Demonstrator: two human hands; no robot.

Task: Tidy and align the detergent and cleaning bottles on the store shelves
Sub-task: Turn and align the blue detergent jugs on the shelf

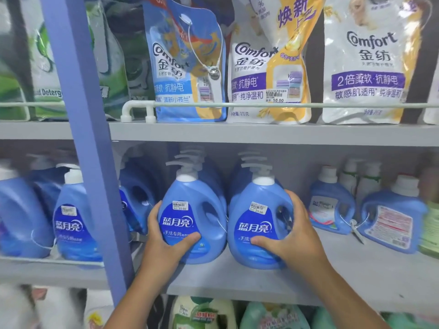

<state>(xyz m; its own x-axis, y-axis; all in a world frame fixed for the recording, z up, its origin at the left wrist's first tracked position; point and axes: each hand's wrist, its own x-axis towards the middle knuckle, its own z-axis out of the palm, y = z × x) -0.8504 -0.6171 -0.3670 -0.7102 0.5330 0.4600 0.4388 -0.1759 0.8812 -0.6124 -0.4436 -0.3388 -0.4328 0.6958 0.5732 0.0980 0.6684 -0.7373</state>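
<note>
Two blue pump bottles of detergent stand side by side at the front of the middle shelf (237,281). My left hand (164,243) grips the left blue bottle (192,210) from its left side, thumb across the label. My right hand (289,238) grips the right blue bottle (256,210) from its right side, thumb on the label and fingers around the handle. Both bottles are upright, labels facing me, almost touching. More blue pump bottles stand in rows behind them.
A blue upright post (88,150) divides the shelf left of my hands. Beyond it stand more blue bottles (71,222). Smaller blue detergent bottles (392,222) sit at the right. Refill pouches (365,58) stand on the shelf above behind a rail (261,105). Green and white bottles fill the shelf below.
</note>
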